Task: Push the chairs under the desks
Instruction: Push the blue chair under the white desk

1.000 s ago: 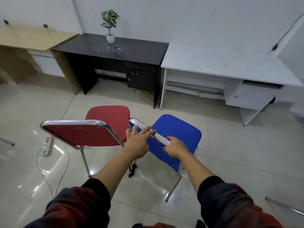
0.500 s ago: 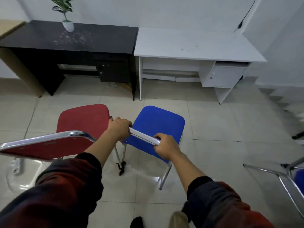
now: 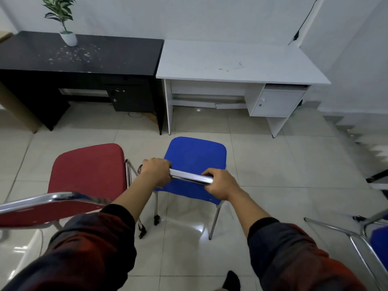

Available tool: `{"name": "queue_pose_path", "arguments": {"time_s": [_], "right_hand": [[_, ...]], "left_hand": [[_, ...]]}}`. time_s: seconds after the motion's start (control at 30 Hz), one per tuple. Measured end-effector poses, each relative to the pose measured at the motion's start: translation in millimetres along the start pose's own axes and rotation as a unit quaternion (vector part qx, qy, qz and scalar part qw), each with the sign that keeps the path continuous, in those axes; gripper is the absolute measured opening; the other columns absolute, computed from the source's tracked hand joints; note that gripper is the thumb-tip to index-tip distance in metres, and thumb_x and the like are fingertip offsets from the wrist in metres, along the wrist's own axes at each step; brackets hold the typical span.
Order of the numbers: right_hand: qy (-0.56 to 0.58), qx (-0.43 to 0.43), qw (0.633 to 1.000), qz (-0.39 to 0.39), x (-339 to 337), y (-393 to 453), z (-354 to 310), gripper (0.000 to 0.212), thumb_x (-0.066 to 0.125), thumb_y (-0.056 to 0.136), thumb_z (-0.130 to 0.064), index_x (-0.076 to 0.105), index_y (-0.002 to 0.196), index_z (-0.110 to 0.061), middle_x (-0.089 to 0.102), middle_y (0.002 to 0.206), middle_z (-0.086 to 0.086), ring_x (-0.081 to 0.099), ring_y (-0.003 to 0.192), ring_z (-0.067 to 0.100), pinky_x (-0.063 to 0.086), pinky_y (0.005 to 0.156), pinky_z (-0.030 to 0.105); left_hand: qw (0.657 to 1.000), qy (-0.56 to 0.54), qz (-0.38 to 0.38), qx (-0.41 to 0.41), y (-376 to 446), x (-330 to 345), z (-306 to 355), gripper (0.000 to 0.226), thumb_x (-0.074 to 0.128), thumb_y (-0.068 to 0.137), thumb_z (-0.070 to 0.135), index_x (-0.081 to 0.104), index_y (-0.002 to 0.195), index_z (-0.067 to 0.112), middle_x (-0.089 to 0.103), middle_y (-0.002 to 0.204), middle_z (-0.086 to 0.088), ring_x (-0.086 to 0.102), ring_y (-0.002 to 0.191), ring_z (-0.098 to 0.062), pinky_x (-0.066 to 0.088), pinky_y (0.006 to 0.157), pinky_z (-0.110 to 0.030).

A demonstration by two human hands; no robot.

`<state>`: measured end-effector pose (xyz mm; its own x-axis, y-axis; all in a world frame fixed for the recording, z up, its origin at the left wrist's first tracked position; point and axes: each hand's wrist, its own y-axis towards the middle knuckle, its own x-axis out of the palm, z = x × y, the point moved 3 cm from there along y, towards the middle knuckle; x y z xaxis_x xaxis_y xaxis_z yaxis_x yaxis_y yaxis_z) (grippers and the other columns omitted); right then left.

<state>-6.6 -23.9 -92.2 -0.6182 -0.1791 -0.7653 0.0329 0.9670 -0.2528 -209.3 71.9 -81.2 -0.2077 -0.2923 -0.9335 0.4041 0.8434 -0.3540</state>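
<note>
Blue chair [image 3: 195,158] before white desk [image 3: 237,61]

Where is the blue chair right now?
In the head view, the blue chair stands centre frame on the tiled floor, just right of the red chair, facing the white desk.

I see a fairly bright room with soft, cool light from above. The shiny pale tiled floor [image 3: 262,185] throws back white glare spots. The silver metal chair bar [image 3: 190,177] gleams too. Straight lines bend near my picture's edges. The dark red sleeves [image 3: 84,248] up close look blurry.
</note>
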Motion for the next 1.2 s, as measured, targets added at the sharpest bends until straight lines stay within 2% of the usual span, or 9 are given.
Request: {"name": "queue_pose_path", "arguments": {"time_s": [0.2, 0.37, 0.5, 0.6, 0.73, 0.87, 0.97, 1.07, 1.2], "right_hand": [[0.0, -0.01, 1.0, 0.002, -8.0, 20.8, 9.3, 0.038, 0.072, 0.08, -0.026, 0.064, 0.117, -0.027, 0.068, 0.106, -0.008, 0.062, 0.09, 0.013, 0.056, 0.072, 0.027], [0.002, -0.01, 1.0, -0.002, -7.5, 21.3, 12.6, 0.037, 0.072, 0.08, -0.025, 0.063, 0.116, -0.025, 0.067, 0.106, -0.006, 0.06, 0.088, 0.012, 0.048, 0.065, 0.021], [-0.027, 0.014, 0.999, -0.012, -8.0, 22.7, 9.1, 0.034, 0.069, 0.08, -0.021, 0.063, 0.112, -0.022, 0.065, 0.104, -0.002, 0.059, 0.086, 0.015, 0.043, 0.06, 0.02], [-0.05, 0.052, 0.996, -0.043, -9.0, 24.6, 4.2, 0.036, 0.065, 0.078, -0.014, 0.063, 0.114, -0.019, 0.064, 0.104, 0.001, 0.058, 0.086, 0.018, 0.045, 0.065, 0.023], [-0.069, 0.1, 0.992, -0.036, -15.6, 26.0, -7.1, 0.041, 0.062, 0.077, -0.013, 0.064, 0.117, -0.02, 0.063, 0.103, 0.0, 0.058, 0.088, 0.02, 0.048, 0.072, 0.026], [-0.1, 0.154, 0.983, 0.007, -7.7, 15.1, -24.7, 0.038, 0.066, 0.073, -0.022, 0.066, 0.112, -0.017, 0.065, 0.097, 0.002, 0.061, 0.083, 0.022, 0.048, 0.065, 0.027], [-0.099, 0.195, 0.975, 0.027, 3.2, 4.9, -27.8, 0.037, 0.068, 0.071, -0.025, 0.066, 0.105, -0.013, 0.069, 0.096, 0.007, 0.065, 0.084, 0.024, 0.053, 0.068, 0.031], [-0.101, 0.231, 0.967, 0.029, 12.0, -5.2, -34.1, 0.038, 0.069, 0.07, -0.029, 0.064, 0.104, -0.013, 0.067, 0.095, 0.007, 0.061, 0.076, 0.021, 0.052, 0.067, 0.031], [-0.165, 0.267, 0.949, 0.004, 28.4, -9.7, -50.5, 0.047, 0.066, 0.071, -0.055, 0.056, 0.101, -0.021, 0.058, 0.089, 0.0, 0.058, 0.076, 0.02, 0.051, 0.071, 0.031]], "left_hand": [[1.0, -0.002, -0.026, 0.003, 26.2, -4.0, -0.8, 0.031, 0.056, 0.088, 0.028, 0.061, 0.118, 0.035, 0.066, 0.104, 0.007, 0.06, 0.096, -0.018, 0.045, 0.09, -0.043], [0.999, -0.004, -0.034, 0.01, 28.0, -2.6, 0.7, 0.034, 0.054, 0.087, 0.027, 0.061, 0.118, 0.037, 0.067, 0.104, 0.009, 0.061, 0.095, -0.017, 0.051, 0.09, -0.042], [1.0, -0.012, -0.02, 0.016, 27.9, 1.5, 1.4, 0.033, 0.053, 0.087, 0.027, 0.062, 0.118, 0.036, 0.068, 0.103, 0.009, 0.061, 0.092, -0.016, 0.049, 0.082, -0.036], [0.998, -0.02, -0.019, 0.049, 29.4, 2.1, 1.4, 0.034, 0.05, 0.086, 0.025, 0.063, 0.116, 0.035, 0.068, 0.101, 0.009, 0.062, 0.088, -0.015, 0.051, 0.074, -0.03], [0.993, -0.049, -0.005, 0.108, 33.9, -4.3, -5.4, 0.035, 0.051, 0.082, 0.026, 0.064, 0.114, 0.035, 0.067, 0.099, 0.012, 0.061, 0.086, -0.013, 0.055, 0.073, -0.03], [0.983, -0.058, 0.003, 0.173, 31.4, -7.8, -8.4, 0.03, 0.052, 0.088, 0.03, 0.063, 0.115, 0.033, 0.067, 0.101, 0.01, 0.06, 0.084, -0.012, 0.048, 0.067, -0.025], [0.976, -0.055, -0.001, 0.209, 28.9, -4.3, -8.3, 0.031, 0.054, 0.087, 0.032, 0.063, 0.117, 0.032, 0.066, 0.1, 0.01, 0.06, 0.084, -0.011, 0.048, 0.068, -0.024], [0.967, -0.056, -0.006, 0.249, 23.1, -5.4, -10.3, 0.029, 0.056, 0.087, 0.031, 0.063, 0.115, 0.028, 0.066, 0.1, 0.008, 0.06, 0.083, -0.012, 0.044, 0.067, -0.024], [0.959, -0.039, -0.029, 0.279, 21.7, -1.0, -10.2, 0.03, 0.057, 0.084, 0.029, 0.062, 0.114, 0.029, 0.065, 0.099, 0.007, 0.061, 0.083, -0.014, 0.05, 0.071, -0.028]]}}
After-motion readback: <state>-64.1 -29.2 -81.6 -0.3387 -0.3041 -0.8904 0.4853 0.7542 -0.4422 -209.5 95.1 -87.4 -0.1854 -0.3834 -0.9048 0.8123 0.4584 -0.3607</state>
